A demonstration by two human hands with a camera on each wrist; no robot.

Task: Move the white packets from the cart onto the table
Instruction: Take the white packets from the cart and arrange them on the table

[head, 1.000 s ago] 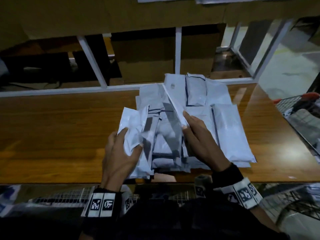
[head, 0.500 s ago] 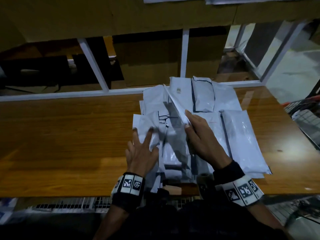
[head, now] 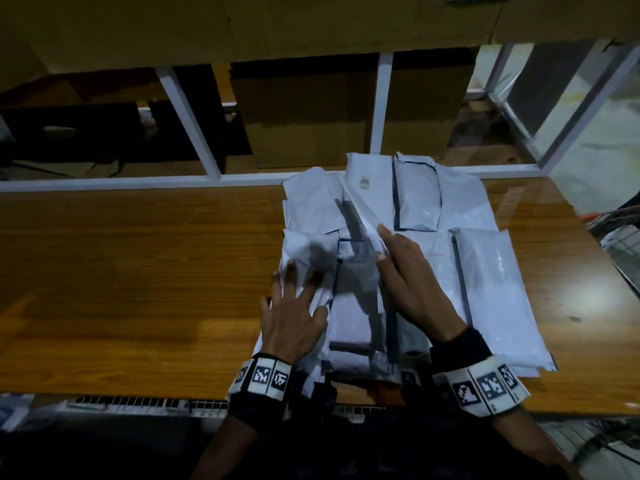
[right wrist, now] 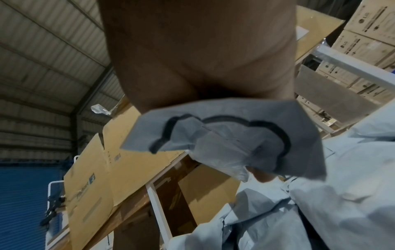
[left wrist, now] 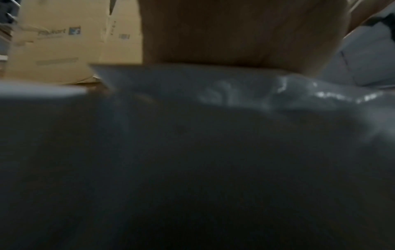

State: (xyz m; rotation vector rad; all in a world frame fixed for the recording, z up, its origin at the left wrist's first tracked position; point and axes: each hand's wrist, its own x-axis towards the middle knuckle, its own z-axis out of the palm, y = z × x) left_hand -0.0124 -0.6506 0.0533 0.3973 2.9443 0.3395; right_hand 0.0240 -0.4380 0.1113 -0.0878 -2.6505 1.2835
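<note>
Where the wooden table fills the head view from side to side, the white packets lie on its right half in an overlapping pile, most with their long axes running from the near edge toward the far white rail. Beyond that rail stand brown cardboard boxes; the left wrist view shows a blurred blue logo and wording on one, too soft to read surely, and the right wrist view shows stacked cartons printed with "LG". A wire cart shows at the far right edge, with something pale inside that I cannot make out.

The longest packet lies on the right of the pile, lengthwise toward the rail. A shorter one with a dark border sits at the far end, pointing the same way. One tilted packet stands on edge, angled from the far rail down to the right hand, whose thumb and forefinger pinch its near end. The left hand rests flat on a packet at the pile's left, fingers spread. Both wrists wear bands with black-and-white square markers.
</note>
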